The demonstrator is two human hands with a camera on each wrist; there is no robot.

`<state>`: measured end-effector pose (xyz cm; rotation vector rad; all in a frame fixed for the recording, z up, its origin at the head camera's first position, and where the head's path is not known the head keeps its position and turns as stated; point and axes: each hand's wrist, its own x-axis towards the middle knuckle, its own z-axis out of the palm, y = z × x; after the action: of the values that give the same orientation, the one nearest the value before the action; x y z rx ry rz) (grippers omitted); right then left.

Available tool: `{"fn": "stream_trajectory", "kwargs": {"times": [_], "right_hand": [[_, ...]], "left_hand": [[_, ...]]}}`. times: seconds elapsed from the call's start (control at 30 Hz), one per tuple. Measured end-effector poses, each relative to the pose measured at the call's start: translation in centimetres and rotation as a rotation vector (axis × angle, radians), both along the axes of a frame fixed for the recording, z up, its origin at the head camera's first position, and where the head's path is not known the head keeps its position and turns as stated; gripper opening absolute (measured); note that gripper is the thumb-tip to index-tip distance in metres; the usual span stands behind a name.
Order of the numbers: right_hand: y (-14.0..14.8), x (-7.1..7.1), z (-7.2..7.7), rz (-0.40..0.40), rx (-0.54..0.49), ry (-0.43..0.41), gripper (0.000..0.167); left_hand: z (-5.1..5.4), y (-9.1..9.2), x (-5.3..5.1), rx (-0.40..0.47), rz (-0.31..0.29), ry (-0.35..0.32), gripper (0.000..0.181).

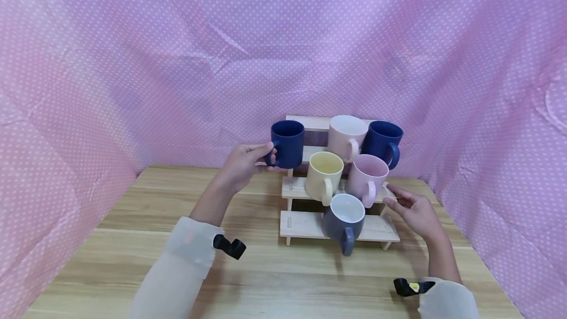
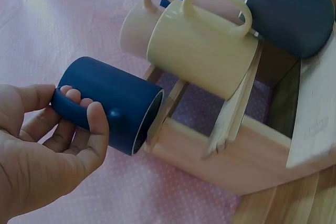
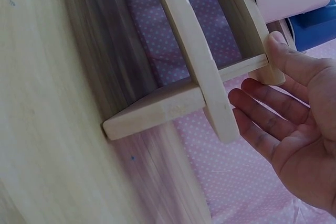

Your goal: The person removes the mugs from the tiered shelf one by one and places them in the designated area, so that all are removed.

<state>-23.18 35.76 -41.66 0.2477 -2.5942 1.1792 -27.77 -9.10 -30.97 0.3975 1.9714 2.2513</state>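
Observation:
My left hand (image 1: 241, 165) grips a dark blue mug (image 1: 290, 149) by its handle, at the left side of a stepped wooden rack (image 1: 305, 224). In the left wrist view the fingers curl through the handle and the mug (image 2: 110, 98) is tilted. My right hand (image 1: 414, 210) is at the rack's right side; in the right wrist view its thumb and fingers pinch the end of a shelf (image 3: 265, 59). On the rack are a pale pink mug (image 1: 343, 137), another blue mug (image 1: 381, 139), a yellow mug (image 1: 320, 178), a pink mug (image 1: 365, 178) and a grey mug (image 1: 338, 225).
The rack stands on a wood-grain table (image 1: 248, 279), toward its back right. Pink dotted cloth (image 1: 199, 63) hangs behind the table and along both sides. The grey mug's handle juts past the lowest shelf's front edge.

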Motion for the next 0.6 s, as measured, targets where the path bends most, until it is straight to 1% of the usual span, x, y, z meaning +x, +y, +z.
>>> {"fn": "stream_trajectory", "kwargs": {"times": [0.13,0.23,0.33,0.43,0.6], "right_hand": [[0.0,0.1,0.1,-0.006,0.005,-0.004,0.052],[0.0,0.1,0.2,-0.012,0.017,-0.009,0.052],[0.0,0.0,0.2,-0.014,0.019,-0.009,0.052],[0.0,-0.1,0.1,-0.009,-0.006,-0.005,0.052],[-0.1,-0.1,-0.2,-0.006,-0.056,-0.008,0.053]], "left_hand": [[-0.1,-1.5,0.1,0.053,0.036,0.015,0.035],[-0.1,-2.8,0.1,0.058,0.066,0.040,0.038],[-0.2,-4.4,-0.1,0.034,0.102,0.054,0.041],[-0.6,-6.0,-0.3,0.023,0.134,0.052,0.044],[-1.8,-8.6,-0.6,0.006,0.174,0.046,0.047]]}}
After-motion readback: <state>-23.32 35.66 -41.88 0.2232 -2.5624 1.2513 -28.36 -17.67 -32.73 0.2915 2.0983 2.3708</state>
